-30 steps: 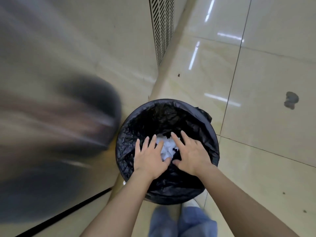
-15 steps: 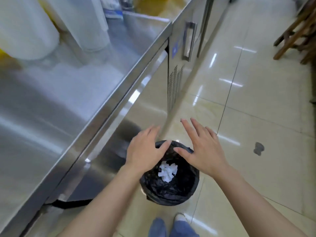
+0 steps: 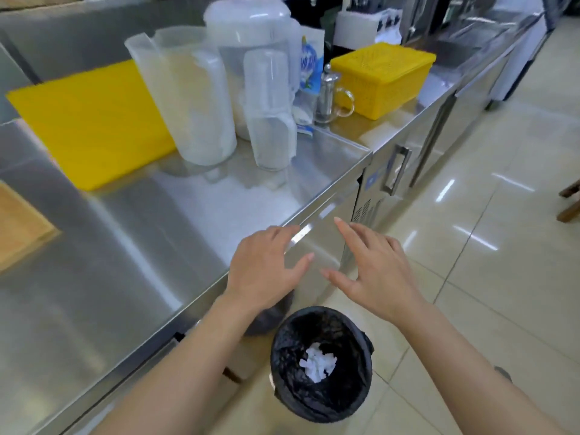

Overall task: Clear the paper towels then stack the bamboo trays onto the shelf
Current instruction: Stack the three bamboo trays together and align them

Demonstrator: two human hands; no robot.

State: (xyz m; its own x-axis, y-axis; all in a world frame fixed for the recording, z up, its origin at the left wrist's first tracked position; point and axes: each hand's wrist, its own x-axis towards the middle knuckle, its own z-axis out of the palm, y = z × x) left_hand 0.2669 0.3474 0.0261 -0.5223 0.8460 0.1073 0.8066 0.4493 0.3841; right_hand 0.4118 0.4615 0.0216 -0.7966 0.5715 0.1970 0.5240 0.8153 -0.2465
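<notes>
A stainless steel counter (image 3: pixel 131 233) runs along the left, its front edge slanting toward the far right. Near its back edge lies a flat yellow board (image 3: pixel 91 120). Just right of the board stand three translucent plastic pitchers (image 3: pixel 191 102) close together. Beyond them, toward the far end, a small glass press pot (image 3: pixel 329 95) stands just beside a yellow perforated basket (image 3: pixel 381 78). At the left edge a wooden board (image 3: pixel 18 227) shows partly. On the tiled floor (image 3: pixel 489 277), beside the counter's front, stands a black-lined bin (image 3: pixel 323 362) holding crumpled white paper towels (image 3: pixel 318 362).
</notes>
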